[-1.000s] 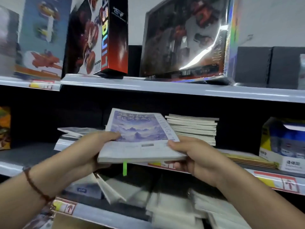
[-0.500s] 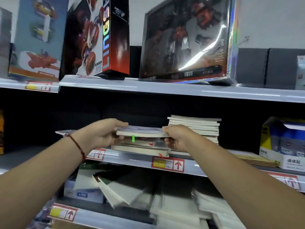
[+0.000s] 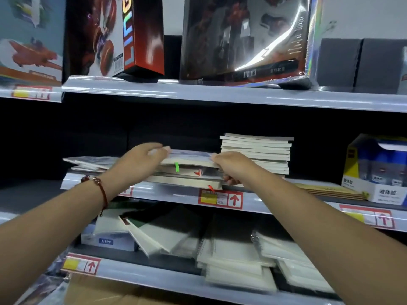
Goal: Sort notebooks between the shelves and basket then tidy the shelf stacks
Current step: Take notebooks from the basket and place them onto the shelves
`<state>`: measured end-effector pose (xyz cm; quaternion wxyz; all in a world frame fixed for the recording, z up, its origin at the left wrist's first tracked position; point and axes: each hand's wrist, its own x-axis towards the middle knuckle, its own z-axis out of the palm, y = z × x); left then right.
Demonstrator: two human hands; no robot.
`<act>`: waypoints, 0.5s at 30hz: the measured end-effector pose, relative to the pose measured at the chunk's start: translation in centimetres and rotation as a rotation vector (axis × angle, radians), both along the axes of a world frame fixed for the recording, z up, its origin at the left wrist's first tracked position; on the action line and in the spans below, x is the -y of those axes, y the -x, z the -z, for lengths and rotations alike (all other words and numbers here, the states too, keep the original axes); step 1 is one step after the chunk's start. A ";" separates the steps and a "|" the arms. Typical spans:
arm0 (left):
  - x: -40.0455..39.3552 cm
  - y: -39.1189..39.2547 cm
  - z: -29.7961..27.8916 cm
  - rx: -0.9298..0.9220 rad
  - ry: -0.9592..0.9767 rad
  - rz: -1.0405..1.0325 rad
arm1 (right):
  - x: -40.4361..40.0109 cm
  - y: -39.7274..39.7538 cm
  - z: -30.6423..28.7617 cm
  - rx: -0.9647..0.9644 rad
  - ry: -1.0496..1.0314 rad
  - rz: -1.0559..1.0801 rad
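the top notebook [image 3: 187, 158] was held flat over a short, uneven stack [image 3: 187, 179] on the middle shelf [image 3: 167, 193], its long axis running left to right along the shelf edge. it was bracketed at both short ends: the left hand [image 3: 143, 161] was closed over the left end, fingers laid on top, and the right hand [image 3: 231, 165] was pinched on the right end, with some fingers tucked lower against the stack. neither hand was clearly nearer; the notebook lay between them, just ahead of the fingertips. a taller, neater pile [image 3: 256, 153] stood just beside it on the right. a green ribbon [image 3: 176, 167] hung from the front edge. the coming move was judged to be a squaring push inward, toward the back of the shelf. loose notebooks [image 3: 231, 249] lay jumbled on the shelf below.
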<state>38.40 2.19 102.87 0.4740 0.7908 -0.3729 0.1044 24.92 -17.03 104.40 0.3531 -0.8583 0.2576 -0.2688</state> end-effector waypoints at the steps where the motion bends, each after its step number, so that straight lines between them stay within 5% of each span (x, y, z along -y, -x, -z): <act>1: -0.2 0.5 0.7 0.020 0.096 -0.052 | -0.1 0.5 0.4 0.014 0.132 0.034; 4: -1.9 3.8 4.3 0.132 0.389 -0.054 | -1.5 4.0 3.3 0.246 0.403 0.044; 6: -2.9 6.2 8.8 0.178 0.314 0.034 | -2.6 7.2 6.5 0.348 0.531 -0.061; 11: -3.4 10.3 24.1 0.229 -0.376 0.202 | -3.6 13.3 20.4 -0.035 0.632 -0.289; 15: -2.6 14.4 36.5 0.004 -0.882 0.406 | -3.6 17.2 34.6 -0.532 0.362 -0.329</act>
